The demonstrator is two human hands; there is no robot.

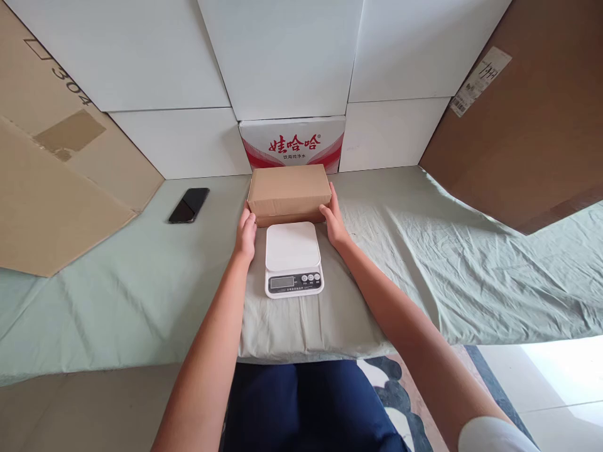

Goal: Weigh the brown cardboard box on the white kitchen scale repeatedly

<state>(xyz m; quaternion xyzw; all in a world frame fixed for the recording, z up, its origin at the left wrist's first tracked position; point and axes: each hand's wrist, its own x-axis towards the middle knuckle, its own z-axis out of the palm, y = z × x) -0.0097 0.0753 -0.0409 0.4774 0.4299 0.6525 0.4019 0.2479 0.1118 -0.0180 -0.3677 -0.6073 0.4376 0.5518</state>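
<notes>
A closed brown cardboard box [289, 188] is held between my two hands, just behind the scale. My left hand [245, 233] grips its left end, with the thumb at the near corner. At the opposite end, my right hand [334, 216] presses with its thumb on the front face and its fingers along the side. Whether the box rests on the cloth or is slightly raised, I cannot tell. Directly in front of it lies a white digital kitchen scale [293, 251], its platform bare and its display looking blank.
A black smartphone [189, 205] lies on the pale green cloth [127, 270] to the left. Behind stand white panels [287, 56] and a white-and-red carton [294, 141]. Large cardboard sheets flank the table, left [61, 182] and right [527, 125].
</notes>
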